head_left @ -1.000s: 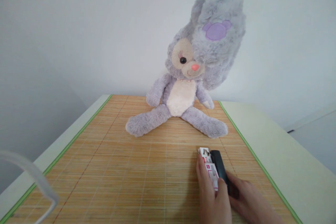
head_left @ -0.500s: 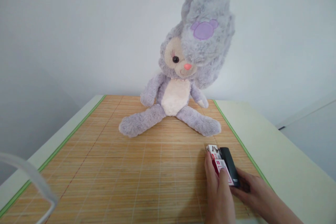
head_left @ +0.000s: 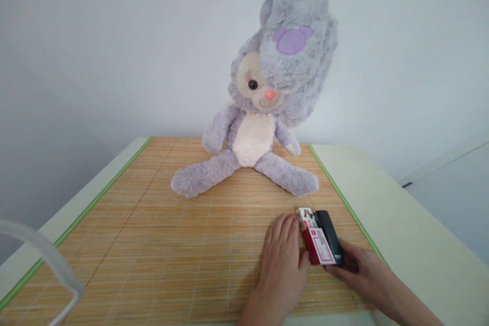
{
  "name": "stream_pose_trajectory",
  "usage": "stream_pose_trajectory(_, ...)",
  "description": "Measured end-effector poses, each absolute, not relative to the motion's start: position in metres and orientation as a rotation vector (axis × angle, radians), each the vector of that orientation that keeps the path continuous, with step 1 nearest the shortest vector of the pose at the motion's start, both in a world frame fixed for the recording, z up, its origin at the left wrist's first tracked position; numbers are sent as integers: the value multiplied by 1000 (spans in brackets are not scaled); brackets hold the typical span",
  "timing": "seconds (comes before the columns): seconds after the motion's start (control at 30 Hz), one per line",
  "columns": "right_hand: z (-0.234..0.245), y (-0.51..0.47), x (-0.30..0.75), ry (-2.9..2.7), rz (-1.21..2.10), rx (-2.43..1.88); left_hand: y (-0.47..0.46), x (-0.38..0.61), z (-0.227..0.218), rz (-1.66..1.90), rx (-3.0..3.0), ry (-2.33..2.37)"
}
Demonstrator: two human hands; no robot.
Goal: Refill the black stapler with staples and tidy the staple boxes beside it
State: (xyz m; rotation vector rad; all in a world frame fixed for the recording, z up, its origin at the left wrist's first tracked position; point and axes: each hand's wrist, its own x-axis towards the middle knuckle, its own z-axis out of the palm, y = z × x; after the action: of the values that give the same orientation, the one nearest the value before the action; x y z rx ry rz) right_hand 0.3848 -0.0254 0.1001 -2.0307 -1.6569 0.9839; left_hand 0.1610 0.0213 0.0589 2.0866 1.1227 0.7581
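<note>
On the right part of the bamboo mat lie a small white box with a dark picture on it (head_left: 306,215), a red and white box (head_left: 321,247) and a black stapler (head_left: 329,234), side by side and touching. My left hand (head_left: 282,257) rests flat on the mat just left of the boxes, its fingers stretched out and holding nothing; the fingertips are close to the small white box. My right hand (head_left: 362,267) is curled round the near right end of the stapler, thumb and fingers against it. Part of its fingers is hidden.
A large grey-lilac plush rabbit (head_left: 254,140) sits at the back of the mat (head_left: 160,249), legs spread, against the white wall. A white curved bar (head_left: 49,260) stands at the lower left. The pale table top (head_left: 405,229) shows beyond the mat's green edging.
My left hand has let go of the boxes and moved left, now flat on the mat. My right hand stays at the stapler. The view has shifted slightly.
</note>
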Motion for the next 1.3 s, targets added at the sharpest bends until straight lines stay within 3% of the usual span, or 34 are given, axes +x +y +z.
stream_pose_trajectory(0.4,96,-39,397,-1696,942,-2048,24,138,70,711,2159,1077)
stream_pose_trajectory(0.63,133,-56,340,-1658,611,-1932,32,41,70,703,2236,1577)
stream_pose_trajectory(0.77,102,-32,242,-2132,575,-1621,34,13,53,624,2328,1760)
stream_pose_trajectory(0.93,56,-5,187,-2086,262,-1865,30,9,40,554,2437,1854)
stream_pose_trajectory(1.3,53,-2,183,-2138,53,-2003,20,14,44,518,2401,1974)
